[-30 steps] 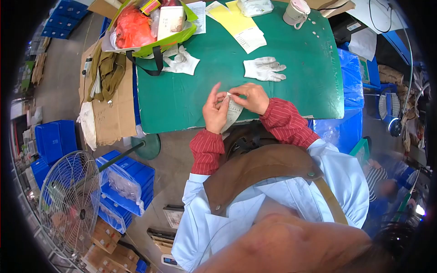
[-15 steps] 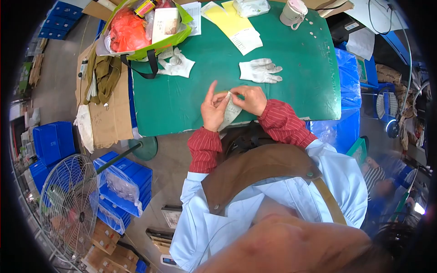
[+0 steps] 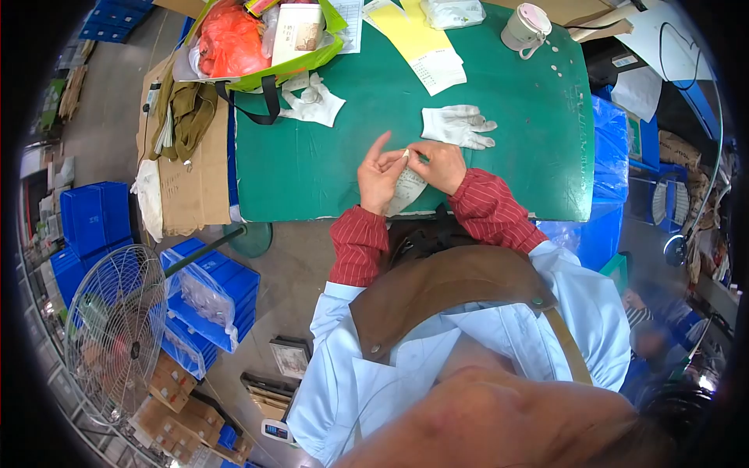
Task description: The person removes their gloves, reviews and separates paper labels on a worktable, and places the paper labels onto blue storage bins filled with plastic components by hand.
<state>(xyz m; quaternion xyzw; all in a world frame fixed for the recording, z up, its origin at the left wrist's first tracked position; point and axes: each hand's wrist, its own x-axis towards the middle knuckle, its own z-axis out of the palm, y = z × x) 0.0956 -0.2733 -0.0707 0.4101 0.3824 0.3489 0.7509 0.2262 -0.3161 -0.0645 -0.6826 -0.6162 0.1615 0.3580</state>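
Observation:
Over the near edge of the green table, a small slip of paper (image 3: 407, 192) with faint writing hangs between my two hands. My left hand (image 3: 378, 179) pinches its upper edge, with one finger pointing up and away. On the other side, my right hand (image 3: 441, 167) is closed at the same top corner, thumb and forefinger together on the paper. Beyond the hands lie two white work gloves: the right glove (image 3: 456, 125) just past my right hand, the left glove (image 3: 315, 103) beside the bag's black strap.
A green table (image 3: 374, 93) spans the front. On it are a bag (image 3: 331, 43) with red plastic inside, yellow and white papers (image 3: 425, 54), a white packet (image 3: 452, 12) and a mug (image 3: 524, 30). A fan (image 3: 117, 331) and blue crates (image 3: 214, 292) stand at left.
The view has shifted slightly, so the table's contents appear farther right and mostly higher. Both hands stay at the top of the paper slip, which now shows a little wider.

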